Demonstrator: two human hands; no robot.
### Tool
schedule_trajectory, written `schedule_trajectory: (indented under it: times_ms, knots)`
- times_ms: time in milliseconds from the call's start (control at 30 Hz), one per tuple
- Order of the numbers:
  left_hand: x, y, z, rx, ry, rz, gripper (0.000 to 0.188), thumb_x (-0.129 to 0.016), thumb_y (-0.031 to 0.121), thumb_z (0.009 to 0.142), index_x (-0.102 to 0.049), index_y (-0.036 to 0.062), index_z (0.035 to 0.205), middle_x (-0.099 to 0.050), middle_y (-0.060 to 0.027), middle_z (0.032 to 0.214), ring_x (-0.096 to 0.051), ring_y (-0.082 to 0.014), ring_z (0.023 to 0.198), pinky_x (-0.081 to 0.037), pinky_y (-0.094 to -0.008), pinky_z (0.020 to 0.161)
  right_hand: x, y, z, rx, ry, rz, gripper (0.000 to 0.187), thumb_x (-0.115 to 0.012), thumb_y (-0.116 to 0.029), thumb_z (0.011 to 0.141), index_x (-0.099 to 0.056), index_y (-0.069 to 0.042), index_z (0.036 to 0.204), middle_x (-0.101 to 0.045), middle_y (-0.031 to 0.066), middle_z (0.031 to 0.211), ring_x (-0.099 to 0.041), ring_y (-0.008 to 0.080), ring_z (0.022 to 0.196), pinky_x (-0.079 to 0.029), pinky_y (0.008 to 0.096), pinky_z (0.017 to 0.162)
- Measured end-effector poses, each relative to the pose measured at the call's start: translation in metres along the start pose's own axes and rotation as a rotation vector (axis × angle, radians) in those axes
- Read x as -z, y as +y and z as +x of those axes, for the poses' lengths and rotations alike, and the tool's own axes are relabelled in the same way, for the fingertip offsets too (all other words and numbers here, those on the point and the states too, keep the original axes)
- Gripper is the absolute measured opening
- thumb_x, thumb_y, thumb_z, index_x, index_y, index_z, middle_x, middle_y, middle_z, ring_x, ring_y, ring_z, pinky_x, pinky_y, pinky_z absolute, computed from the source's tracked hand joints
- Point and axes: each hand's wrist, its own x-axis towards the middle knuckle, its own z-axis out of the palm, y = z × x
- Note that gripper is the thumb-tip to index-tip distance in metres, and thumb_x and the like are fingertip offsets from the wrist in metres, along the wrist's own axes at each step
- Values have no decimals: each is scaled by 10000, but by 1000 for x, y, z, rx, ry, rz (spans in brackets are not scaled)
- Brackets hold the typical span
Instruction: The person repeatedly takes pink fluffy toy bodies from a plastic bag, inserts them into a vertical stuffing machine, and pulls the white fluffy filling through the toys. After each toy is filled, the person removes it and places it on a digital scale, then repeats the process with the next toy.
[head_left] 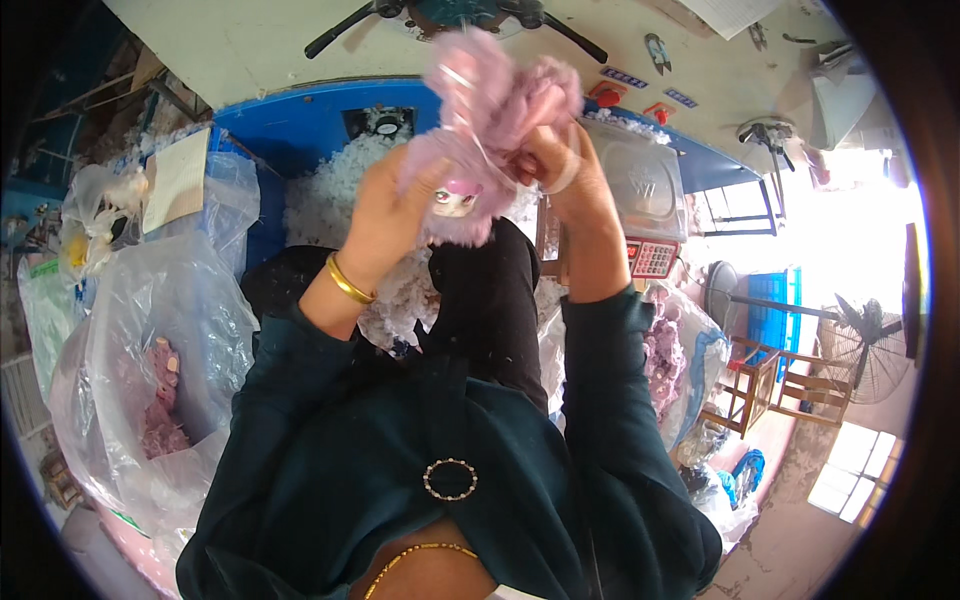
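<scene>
A fluffy pink plush toy (470, 90) with two long ears is up in front of me, over the edge of the table. My left hand (388, 205) is wrapped round the side of its head, beside the small doll face (455, 200). At the base of the right ear, my right hand (568, 165) has its fingers curled closed against the fur. Thin pale strands cross the ears and run toward this hand, somewhat blurred. Whether the fingertips also pinch something small is hidden.
White stuffing (335, 195) fills a blue bin (275, 150) below the table. Clear plastic bags (120, 330) with pink plush pieces (163, 400) stand at my left, another bag (665, 350) at my right. A scale (652, 257) sits beyond my right wrist. Snips (658, 53) lie on the table (240, 50).
</scene>
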Motion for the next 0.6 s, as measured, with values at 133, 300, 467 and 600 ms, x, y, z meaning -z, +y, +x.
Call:
schedule_trajectory:
  times_ms: [133,300,467,600]
  knots:
    - [-6,-11,0,206,107,-386,355,-456,305,994,-587,-4,1107,-630,-26,926,-566,-63,808,-468,-227,694,-5,24,-29,-348,-180,372,435,-637,-404,872,-612,-18,1069,-507,-4,676,-425,100,535,-323,229,475]
    - [-10,-42,-14,153,149,-142,416,-458,361,988,-579,-19,1108,-619,-37,955,-558,-87,810,-468,-232,710,-31,33,-31,-313,-225,286,286,-704,-240,838,-610,-7,974,-555,-10,749,-485,90,582,-378,241,516]
    - [-4,-12,-9,540,-131,-718,259,-533,188,914,-601,10,1090,-644,-72,966,-631,-165,872,-516,-287,767,-43,11,-34,159,-333,-668,276,-721,-254,774,-586,-21,833,-588,83,750,-583,250,657,-441,363,586]
    - [-5,-23,-8,842,-272,-1099,313,-469,235,929,-591,29,1131,-650,-117,1059,-644,-212,919,-526,-326,794,-34,-11,-45,233,-530,-1027,291,-653,-342,777,-593,-61,731,-586,139,748,-580,341,707,-449,426,614]
